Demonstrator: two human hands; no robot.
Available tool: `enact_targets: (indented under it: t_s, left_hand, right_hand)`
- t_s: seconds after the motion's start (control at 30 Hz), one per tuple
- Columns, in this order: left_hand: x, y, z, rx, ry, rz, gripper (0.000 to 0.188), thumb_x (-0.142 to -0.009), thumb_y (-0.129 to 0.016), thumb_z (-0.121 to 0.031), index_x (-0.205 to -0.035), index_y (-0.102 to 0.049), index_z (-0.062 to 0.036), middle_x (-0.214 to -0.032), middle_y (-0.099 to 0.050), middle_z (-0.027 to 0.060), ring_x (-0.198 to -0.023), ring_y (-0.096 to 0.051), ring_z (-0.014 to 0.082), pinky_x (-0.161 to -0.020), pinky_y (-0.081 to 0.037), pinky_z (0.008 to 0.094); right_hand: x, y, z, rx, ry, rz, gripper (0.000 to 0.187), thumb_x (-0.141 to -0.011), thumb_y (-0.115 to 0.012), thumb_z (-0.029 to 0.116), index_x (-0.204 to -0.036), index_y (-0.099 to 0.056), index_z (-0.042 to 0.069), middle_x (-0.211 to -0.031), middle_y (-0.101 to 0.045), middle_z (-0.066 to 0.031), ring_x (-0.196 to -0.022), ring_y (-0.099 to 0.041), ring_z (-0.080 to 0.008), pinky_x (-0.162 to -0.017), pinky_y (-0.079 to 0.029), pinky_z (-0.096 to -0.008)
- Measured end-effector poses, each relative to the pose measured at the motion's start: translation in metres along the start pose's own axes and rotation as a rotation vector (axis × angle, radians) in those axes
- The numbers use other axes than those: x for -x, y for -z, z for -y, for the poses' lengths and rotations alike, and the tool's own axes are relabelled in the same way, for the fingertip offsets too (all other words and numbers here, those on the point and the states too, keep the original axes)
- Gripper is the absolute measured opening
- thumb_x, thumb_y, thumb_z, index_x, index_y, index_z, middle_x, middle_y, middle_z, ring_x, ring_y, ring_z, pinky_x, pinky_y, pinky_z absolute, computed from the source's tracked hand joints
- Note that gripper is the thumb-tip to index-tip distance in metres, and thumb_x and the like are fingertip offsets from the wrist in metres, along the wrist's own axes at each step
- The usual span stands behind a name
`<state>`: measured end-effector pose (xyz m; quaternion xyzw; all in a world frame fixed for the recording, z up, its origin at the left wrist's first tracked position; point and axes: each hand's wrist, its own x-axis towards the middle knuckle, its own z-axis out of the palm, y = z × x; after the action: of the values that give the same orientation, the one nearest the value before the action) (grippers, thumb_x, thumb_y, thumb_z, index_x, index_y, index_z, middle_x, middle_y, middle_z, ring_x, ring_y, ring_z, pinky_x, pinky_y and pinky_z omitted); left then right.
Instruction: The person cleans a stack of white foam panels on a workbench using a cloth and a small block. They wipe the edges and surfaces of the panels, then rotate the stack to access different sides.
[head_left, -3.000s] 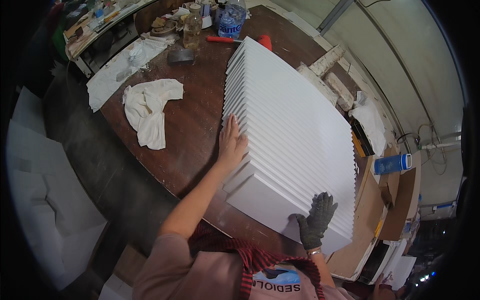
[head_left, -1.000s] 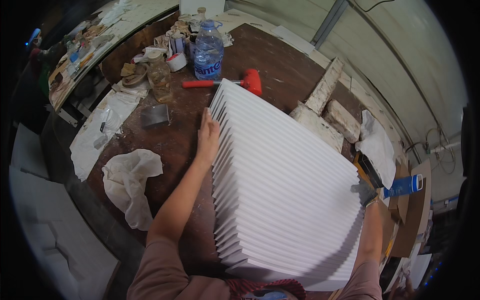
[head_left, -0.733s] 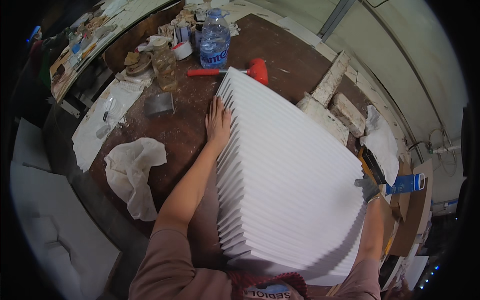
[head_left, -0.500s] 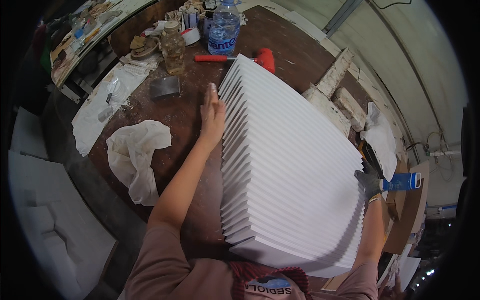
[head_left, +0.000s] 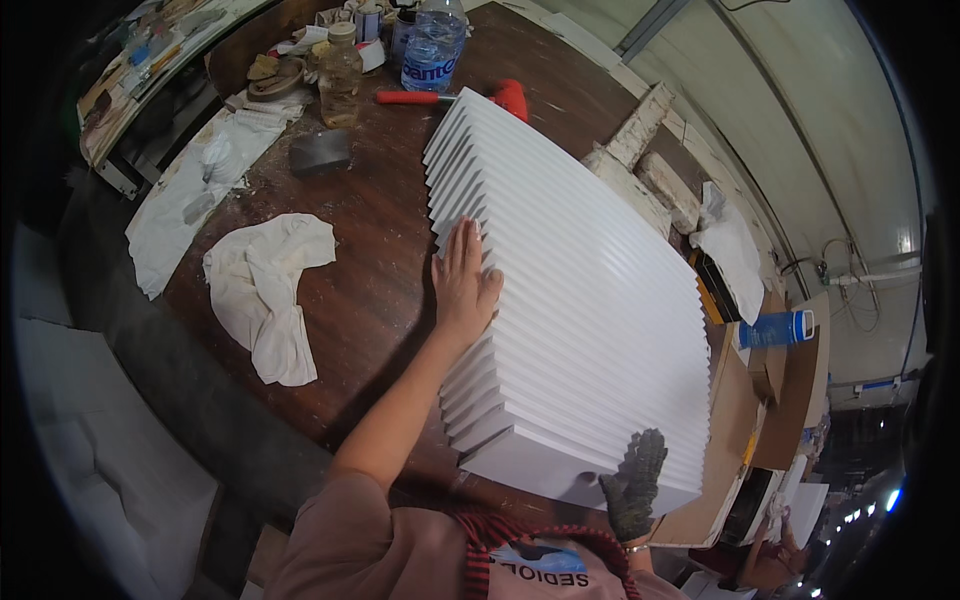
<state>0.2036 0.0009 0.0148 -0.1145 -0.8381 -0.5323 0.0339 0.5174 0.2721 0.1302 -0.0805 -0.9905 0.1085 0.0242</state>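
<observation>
A large white ribbed block [head_left: 590,290] with a sawtooth left side lies on the dark brown table [head_left: 375,230]. My bare left hand [head_left: 463,285] rests on its left edge, fingers stretched out along the ridges. At the near right corner is my right hand [head_left: 634,485] in a dark grey work glove, its fingers extended and the thumb apart, against the block's near edge. Neither hand grips anything. Behind the block's far tip lies a red mallet [head_left: 510,100], its head partly hidden by the block.
Left of the block lie a crumpled white cloth [head_left: 265,290] and a dark grey sanding block [head_left: 320,151]. A jar [head_left: 340,80] and a water bottle [head_left: 433,48] stand at the back. On the right are plaster-crusted blocks [head_left: 668,190], a blue bottle [head_left: 775,331] and cardboard [head_left: 800,390].
My left hand has come from beside the toothed side onto the block's left edge. My right hand has moved from the far right side to the near corner. The view has shifted slightly.
</observation>
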Motion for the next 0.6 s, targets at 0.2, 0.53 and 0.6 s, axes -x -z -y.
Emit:
enact_targets:
  t_s: [0.2,0.53,0.6]
  left_hand:
    - [0.034,0.008,0.009,0.125,0.029,-0.143,0.085,-0.105,-0.024,-0.062,-0.163,0.000,-0.0051,-0.171,-0.004,0.0157,-0.157,-0.001,0.0346,-0.121,0.002,0.0637]
    - [0.091,0.012,-0.022,0.159,0.054,-0.109,0.084,-0.105,-0.029,-0.058,-0.162,-0.002,-0.0019,-0.170,-0.003,0.0192,-0.157,-0.003,0.0352,-0.121,0.000,0.0638]
    - [0.111,0.003,-0.032,0.042,0.101,0.105,0.081,-0.105,-0.032,-0.055,-0.162,-0.008,-0.0019,-0.168,-0.012,0.0225,-0.156,-0.008,0.0395,-0.119,-0.007,0.0680]
  right_hand:
    - [0.013,-0.051,-0.009,0.066,0.055,-0.327,0.080,-0.090,-0.063,0.057,-0.146,-0.049,0.002,-0.154,-0.045,-0.0226,-0.147,-0.035,-0.0425,-0.123,-0.017,-0.0612]
    - [0.010,-0.065,-0.020,0.118,0.146,-0.467,0.066,-0.095,-0.049,0.049,-0.138,-0.056,0.000,-0.146,-0.053,-0.0235,-0.141,-0.044,-0.0433,-0.120,-0.023,-0.0626]
    - [0.010,-0.065,-0.020,0.133,0.156,-0.483,0.065,-0.095,-0.049,0.048,-0.138,-0.056,0.000,-0.146,-0.053,-0.0235,-0.141,-0.044,-0.0434,-0.120,-0.023,-0.0626]
